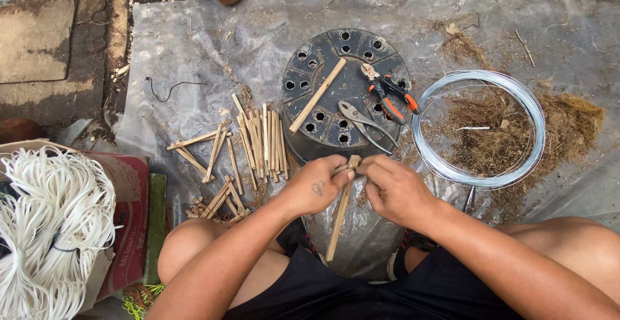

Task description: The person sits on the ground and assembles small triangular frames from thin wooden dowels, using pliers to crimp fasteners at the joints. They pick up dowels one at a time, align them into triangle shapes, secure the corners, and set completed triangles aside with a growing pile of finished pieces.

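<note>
While both hands meet at the top end of a long pale bamboo slat (339, 213), the left hand (318, 187) and the right hand (394, 189) pinch it between closed fingers — thin wire may run there, though I cannot tell. Judging by the heap of short cut bamboo sticks (261, 142) beside the upturned black plastic pot (323, 103), the cutting looks largely done — the coil of silver wire (479, 128) remains mostly unused.

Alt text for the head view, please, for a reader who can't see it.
Both hands, left hand and right hand, pinch the top of a bamboo stick above an upturned black pot bearing pliers. A wire coil lies right, cut sticks left.
</note>
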Demonstrator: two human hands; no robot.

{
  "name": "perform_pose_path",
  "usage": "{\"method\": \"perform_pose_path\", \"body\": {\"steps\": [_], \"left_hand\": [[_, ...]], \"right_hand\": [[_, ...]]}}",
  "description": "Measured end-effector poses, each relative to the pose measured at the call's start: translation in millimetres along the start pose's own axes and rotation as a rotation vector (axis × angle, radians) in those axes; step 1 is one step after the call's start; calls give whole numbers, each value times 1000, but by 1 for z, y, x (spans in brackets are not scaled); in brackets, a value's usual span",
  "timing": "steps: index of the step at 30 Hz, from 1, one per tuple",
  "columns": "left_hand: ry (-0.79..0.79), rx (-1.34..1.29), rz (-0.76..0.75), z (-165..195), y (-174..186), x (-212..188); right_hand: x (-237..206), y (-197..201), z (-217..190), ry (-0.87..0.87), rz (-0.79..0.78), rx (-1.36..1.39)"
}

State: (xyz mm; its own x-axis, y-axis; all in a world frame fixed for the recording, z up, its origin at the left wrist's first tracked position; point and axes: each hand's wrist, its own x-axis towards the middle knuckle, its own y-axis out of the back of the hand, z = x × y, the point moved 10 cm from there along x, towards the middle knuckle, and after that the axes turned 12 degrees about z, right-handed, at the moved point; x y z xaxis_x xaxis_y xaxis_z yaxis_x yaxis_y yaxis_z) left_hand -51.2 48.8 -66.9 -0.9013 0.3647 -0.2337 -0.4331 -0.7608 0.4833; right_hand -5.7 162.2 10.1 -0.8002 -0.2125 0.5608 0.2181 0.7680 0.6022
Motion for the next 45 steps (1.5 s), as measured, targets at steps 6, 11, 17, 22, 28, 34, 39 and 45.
{"method": "perform_pose_path", "body": {"steps": [6, 11, 17, 22, 28, 34, 39, 45], "left_hand": [[-3, 203, 63, 9, 6, 3], [18, 286, 46, 7, 3, 4], [-88, 346, 114, 16, 2, 6], [-101, 403, 109, 19, -6, 13], [-88, 415, 120, 17, -8, 16], [-47, 411, 100, 13, -6, 18], [10, 402, 42, 8, -6, 15], [75, 205, 37, 1, 2, 19]], "right_hand": [[6, -8, 9, -91, -3, -51], [5, -18, 24, -191, -37, -115], [-3, -31, 40, -244, -77, -234], [-9, -45, 47, -143, -201, -405], [-12, -47, 42, -25, -217, -442], [-7, -42, 41, -15, -203, -451], [-1, -39, 26, 94, -180, -413], [2, -21, 27, 50, -102, -162]]}}
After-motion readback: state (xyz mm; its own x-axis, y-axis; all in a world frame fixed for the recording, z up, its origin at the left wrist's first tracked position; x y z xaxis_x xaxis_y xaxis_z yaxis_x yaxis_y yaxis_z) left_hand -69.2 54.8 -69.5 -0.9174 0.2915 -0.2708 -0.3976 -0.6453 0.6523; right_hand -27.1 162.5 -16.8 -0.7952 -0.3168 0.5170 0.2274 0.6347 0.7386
